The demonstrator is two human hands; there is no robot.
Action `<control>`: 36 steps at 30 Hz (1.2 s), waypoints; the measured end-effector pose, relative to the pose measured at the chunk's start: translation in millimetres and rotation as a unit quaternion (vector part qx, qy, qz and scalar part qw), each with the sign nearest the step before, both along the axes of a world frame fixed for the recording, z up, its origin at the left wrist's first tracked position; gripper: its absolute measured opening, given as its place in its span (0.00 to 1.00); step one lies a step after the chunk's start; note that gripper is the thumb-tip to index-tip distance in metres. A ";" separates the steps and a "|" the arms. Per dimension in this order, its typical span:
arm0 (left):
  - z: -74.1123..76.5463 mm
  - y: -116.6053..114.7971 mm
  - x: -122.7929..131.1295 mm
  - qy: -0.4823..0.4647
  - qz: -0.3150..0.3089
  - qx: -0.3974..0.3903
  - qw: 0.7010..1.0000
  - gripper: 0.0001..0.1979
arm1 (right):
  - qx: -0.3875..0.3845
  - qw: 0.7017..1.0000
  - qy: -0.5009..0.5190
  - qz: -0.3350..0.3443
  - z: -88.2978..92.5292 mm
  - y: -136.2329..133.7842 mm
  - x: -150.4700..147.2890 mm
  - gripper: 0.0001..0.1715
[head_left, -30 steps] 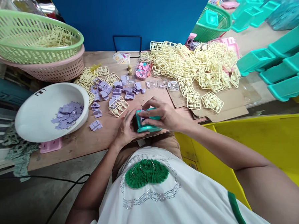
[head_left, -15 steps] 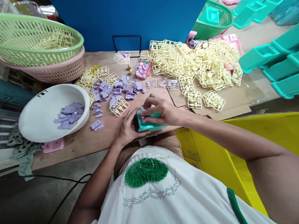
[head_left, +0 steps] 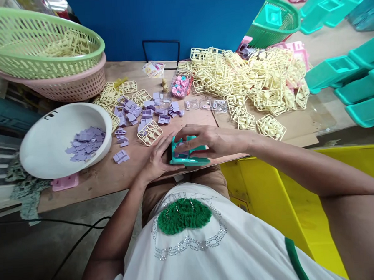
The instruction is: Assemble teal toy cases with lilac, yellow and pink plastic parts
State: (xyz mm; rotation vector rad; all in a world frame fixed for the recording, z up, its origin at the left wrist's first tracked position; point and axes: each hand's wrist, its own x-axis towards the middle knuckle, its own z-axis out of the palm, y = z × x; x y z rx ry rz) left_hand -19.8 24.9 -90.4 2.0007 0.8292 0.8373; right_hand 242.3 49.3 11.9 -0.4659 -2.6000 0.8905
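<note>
A teal plastic case (head_left: 192, 161) stands at the table's front edge, close to my body. My left hand (head_left: 158, 160) grips its left side, the thumb along the near edge and the fingers behind. From the right, my right hand (head_left: 202, 141) reaches into the case, its fingers closed on a small purple plastic piece (head_left: 183, 149) inside. That hand covers much of the case's interior. Loose purple plastic parts (head_left: 132, 111) lie beyond my left hand, beside a cream frame of moulded parts (head_left: 149, 133).
A white bowl (head_left: 34, 152) with flat purple pieces stands at left, below stacked green (head_left: 97, 44) and pink baskets (head_left: 99, 80). Cream part frames (head_left: 221, 73) are heaped at the back right. Teal cases (head_left: 364, 84) line the far right; a yellow bin (head_left: 261, 186) is beside me.
My right hand has lowered and its fingers have moved deeper into the teal case with the purple piece. My left hand still grips the case. The view has shifted slightly.
</note>
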 end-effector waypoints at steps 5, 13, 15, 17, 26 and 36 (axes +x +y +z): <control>0.5 1.2 -1.6 0.004 -0.009 -0.003 1.000 0.55 | 0.018 1.000 0.012 0.005 2.1 2.8 -9.6 0.15; 12.0 -1.2 -13.5 -0.057 -0.011 -0.128 0.990 0.39 | 0.104 0.995 -0.013 -0.001 -4.4 7.0 -18.0 0.15; 18.9 -18.9 -3.3 -0.082 0.057 -0.138 0.985 0.41 | 0.121 0.992 -0.003 -0.038 -12.4 5.9 -19.6 0.15; 23.9 -40.5 14.1 -0.071 0.131 -0.107 0.983 0.54 | 0.117 0.991 0.010 -0.069 -18.8 5.4 -21.3 0.14; 9.4 -63.1 47.8 0.049 0.234 0.023 0.971 0.79 | 0.035 0.991 0.043 -0.123 -16.0 16.3 -9.9 0.12; 10.9 -44.5 19.0 0.044 0.136 0.005 0.990 0.73 | -0.001 0.996 0.043 -0.074 -14.7 24.4 -9.6 0.19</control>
